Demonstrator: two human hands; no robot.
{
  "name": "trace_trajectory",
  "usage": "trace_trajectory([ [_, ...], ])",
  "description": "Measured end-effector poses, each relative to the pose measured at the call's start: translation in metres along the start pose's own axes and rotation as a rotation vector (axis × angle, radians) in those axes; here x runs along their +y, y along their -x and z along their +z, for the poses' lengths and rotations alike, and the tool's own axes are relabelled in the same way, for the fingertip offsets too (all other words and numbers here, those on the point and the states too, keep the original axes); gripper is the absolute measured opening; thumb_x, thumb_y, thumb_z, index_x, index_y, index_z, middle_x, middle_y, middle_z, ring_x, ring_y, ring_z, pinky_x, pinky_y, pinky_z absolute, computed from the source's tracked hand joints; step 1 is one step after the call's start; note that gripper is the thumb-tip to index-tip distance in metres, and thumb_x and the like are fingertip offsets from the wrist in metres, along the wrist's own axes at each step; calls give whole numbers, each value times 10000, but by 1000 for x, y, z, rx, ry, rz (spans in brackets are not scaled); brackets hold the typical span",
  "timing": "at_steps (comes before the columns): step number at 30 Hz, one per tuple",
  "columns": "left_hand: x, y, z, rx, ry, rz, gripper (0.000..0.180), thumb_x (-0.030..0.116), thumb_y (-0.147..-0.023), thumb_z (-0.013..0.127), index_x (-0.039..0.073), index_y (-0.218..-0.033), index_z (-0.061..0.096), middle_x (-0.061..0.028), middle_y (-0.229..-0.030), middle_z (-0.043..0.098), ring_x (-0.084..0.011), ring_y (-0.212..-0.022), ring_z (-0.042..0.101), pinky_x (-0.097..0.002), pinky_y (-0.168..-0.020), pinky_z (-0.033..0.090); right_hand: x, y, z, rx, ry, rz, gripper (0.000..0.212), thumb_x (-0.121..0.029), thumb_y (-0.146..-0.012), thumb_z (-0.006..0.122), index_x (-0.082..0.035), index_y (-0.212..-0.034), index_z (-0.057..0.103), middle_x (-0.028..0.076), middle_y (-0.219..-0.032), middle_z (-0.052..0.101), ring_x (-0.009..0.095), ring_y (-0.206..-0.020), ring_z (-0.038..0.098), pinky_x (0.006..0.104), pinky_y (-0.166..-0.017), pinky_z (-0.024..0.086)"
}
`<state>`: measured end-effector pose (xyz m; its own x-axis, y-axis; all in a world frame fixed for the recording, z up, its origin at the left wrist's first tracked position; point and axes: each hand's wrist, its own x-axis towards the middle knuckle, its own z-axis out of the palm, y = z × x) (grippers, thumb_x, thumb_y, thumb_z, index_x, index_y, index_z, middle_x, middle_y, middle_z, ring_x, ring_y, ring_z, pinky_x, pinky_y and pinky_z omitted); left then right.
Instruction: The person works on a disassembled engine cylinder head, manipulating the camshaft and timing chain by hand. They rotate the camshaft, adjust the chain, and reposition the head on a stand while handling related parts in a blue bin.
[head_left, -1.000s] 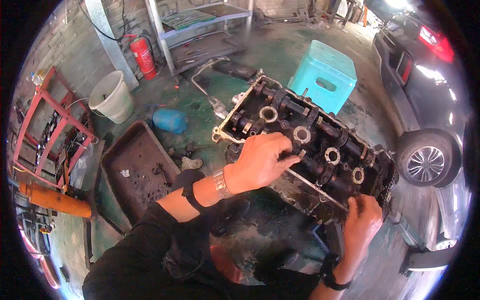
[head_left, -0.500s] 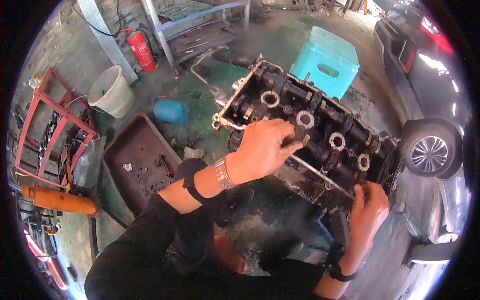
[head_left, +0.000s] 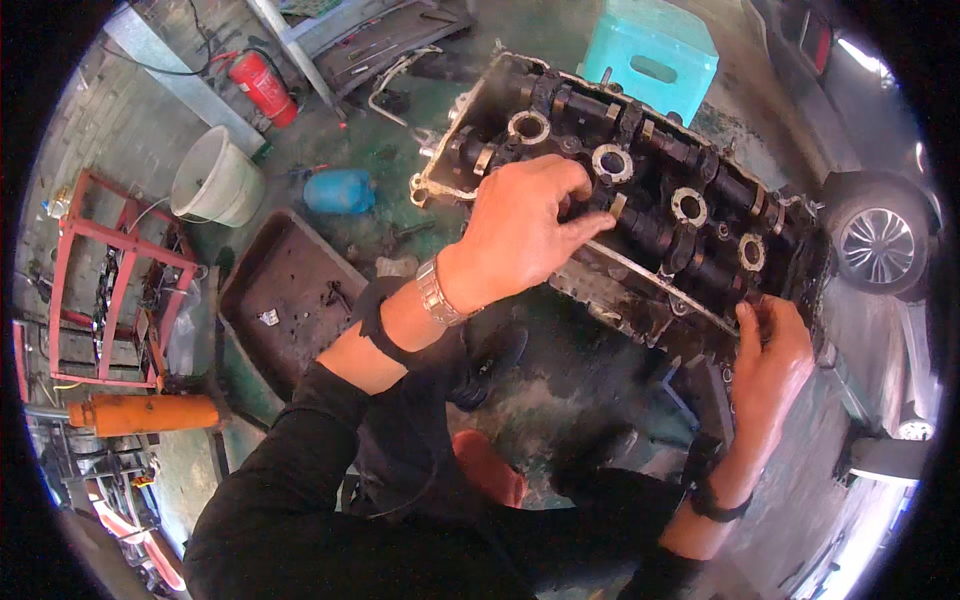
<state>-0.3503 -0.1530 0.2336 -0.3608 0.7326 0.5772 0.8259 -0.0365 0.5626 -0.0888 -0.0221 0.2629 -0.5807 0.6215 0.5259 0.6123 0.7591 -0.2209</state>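
Note:
An oily engine cylinder head, its top uncovered, stands tilted in front of me. Dark camshafts run along it, with several pale ring-shaped openings between them. My left hand, a metal watch on its wrist, reaches over the near side at the middle. Its fingers are curled and its thumb lies by a shiny cam lobe; what the fingertips grip is hidden. My right hand is at the near right corner, thumb and fingers pinched together at the pale rim. Anything between them is too small to make out.
A turquoise plastic stool stands behind the engine. To the left are a dirty tray, a blue container, a pale bucket, a red fire extinguisher and a red metal frame. A dark car's wheel is at right.
The whole view has shifted, so the engine sits higher in the picture. Both hands stay at nearly the same places on it, fingers still curled.

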Motion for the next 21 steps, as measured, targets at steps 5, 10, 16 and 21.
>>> trace_trajectory([
  [5, 0, 1, 2, -12, -4, 6, 193, 138, -760, 808, 22, -819, 666, -137, -744, 619, -318, -669, 613, -384, -607, 488, 1, 0, -2, -14, 0, -1, 183, -132, -875, 722, 10, -972, 660, 174, -845, 665, 352, -768, 631, 418, -716, 488],
  [10, 5, 0, 1, 0, 10, 56, 179, 101, -758, 801, 20, -860, 677, -121, -750, 608, -296, -683, 612, -368, -614, 489, 0, 0, 0, 5, -13, 14, 129, -132, -874, 697, -20, -900, 640, 172, -858, 642, 394, -806, 607, 471, -720, 462],
  [16, 6, 1, -2, -1, 78, -72, 179, 129, -759, 796, 28, -845, 676, -130, -792, 625, -370, -729, 614, -440, -638, 486, -1, 0, 0, -6, 9, 21, 138, -134, -867, 705, -17, -903, 640, 172, -857, 643, 394, -809, 608, 471, -716, 462],
  [21, 2, 2, 0, -10, 24, -23, 182, 74, -740, 810, 12, -858, 685, -121, -756, 621, -288, -686, 626, -355, -631, 500, -1, -1, 0, -16, 2, 26, 144, -138, -866, 706, -17, -910, 643, 173, -858, 645, 395, -806, 611, 473, -714, 463],
])
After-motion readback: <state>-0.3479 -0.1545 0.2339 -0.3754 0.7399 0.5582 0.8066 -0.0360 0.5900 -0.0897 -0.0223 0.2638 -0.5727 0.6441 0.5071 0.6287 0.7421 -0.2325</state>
